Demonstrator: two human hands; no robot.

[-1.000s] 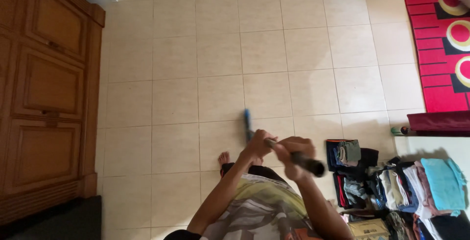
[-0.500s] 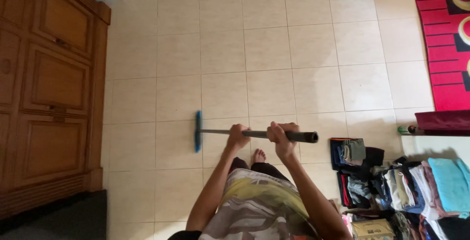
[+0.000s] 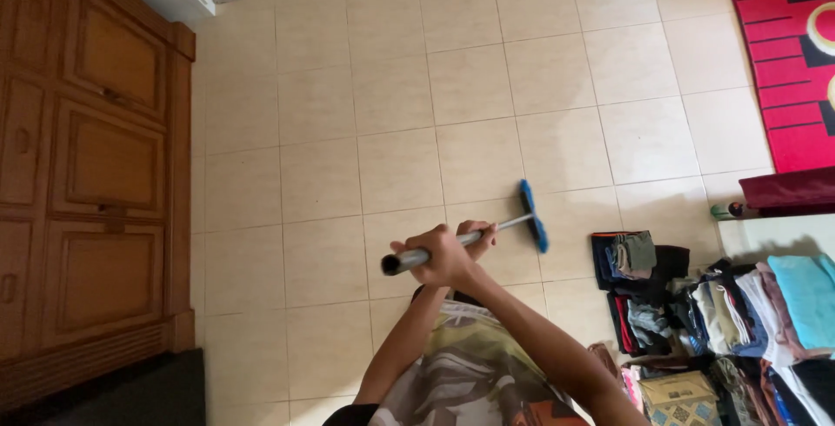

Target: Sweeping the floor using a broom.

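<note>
Right hand [image 3: 444,256] gripping broom [image 3: 470,236] — head rightward

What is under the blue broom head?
Under the blue broom head only cream floor tiles show. The strip of tile directly beneath it is covered. Both hands grip the grey handle.

The floor [image 3: 391,87] is cream tile with darker grout lines. The broom head [image 3: 532,216] is bright blue on a grey metal handle [image 3: 439,249]. The wardrobe [image 3: 87,174] is warm brown wood; the rug [image 3: 783,52] is red with black stripes and cream rings.
</note>
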